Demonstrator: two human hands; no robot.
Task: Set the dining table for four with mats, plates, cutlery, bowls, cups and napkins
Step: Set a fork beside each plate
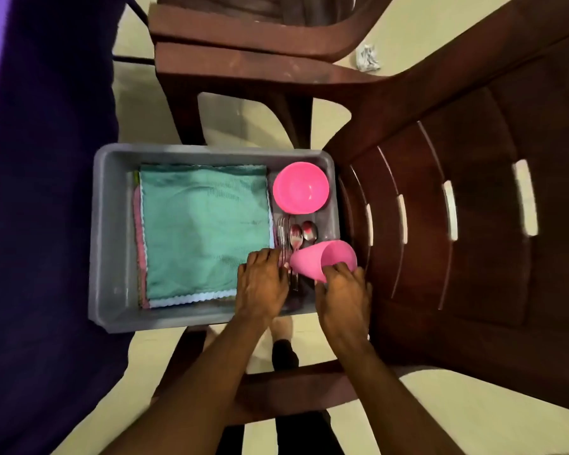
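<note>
Grey tub with green cloths, pink bowl, spoons, tilted pink cup.

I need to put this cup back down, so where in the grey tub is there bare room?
Bare floor shows in the tub left of the cloths, and a small patch right of the spoons, below the bowl. The cutlery corner under both hands is crowded.

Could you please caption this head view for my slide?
Both hands lift a pink cup from a grey tub.
</note>
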